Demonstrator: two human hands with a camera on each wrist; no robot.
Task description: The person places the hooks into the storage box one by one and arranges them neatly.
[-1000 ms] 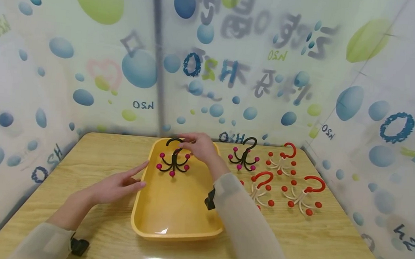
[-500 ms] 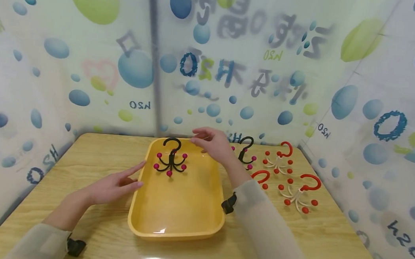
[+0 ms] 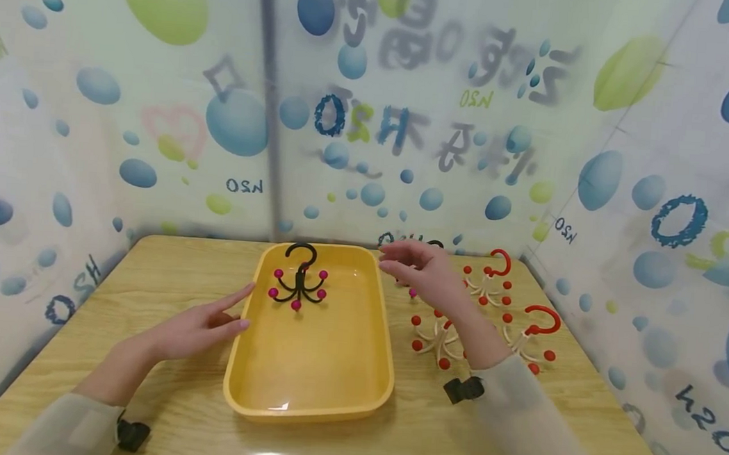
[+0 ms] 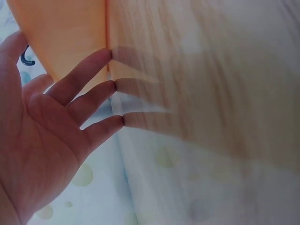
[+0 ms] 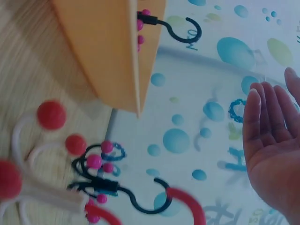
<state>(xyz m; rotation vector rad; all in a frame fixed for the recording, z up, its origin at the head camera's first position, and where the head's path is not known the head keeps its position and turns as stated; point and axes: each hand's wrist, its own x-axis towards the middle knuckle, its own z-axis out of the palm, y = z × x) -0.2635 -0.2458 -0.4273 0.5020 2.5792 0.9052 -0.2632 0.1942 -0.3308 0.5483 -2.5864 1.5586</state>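
Observation:
A black multi-claw hook hanger (image 3: 300, 284) with pink ball tips stands in the far part of the yellow tray (image 3: 321, 364). My left hand (image 3: 192, 332) has its fingers spread at the tray's left wall; in the left wrist view its fingertips touch the tabletop beside that wall. Just right of the tray's far right corner, my right hand (image 3: 427, 276) hovers with loosely bent fingers and holds nothing. Behind it, mostly hidden in the head view, is a second black hook hanger (image 5: 105, 185), seen better in the right wrist view.
Right of the tray stand three white hook hangers with red balls and red hooks: one at the back (image 3: 485, 285), one nearer the tray (image 3: 439, 338), one farther right (image 3: 522, 341), partly behind the right forearm. A patterned curtain (image 3: 369, 151) rises behind the wooden table (image 3: 174, 264).
My right hand has let go of the black hook hanger in the tray and moved right, past the tray's rim, to the other hangers. The left hand stays at the tray's left side.

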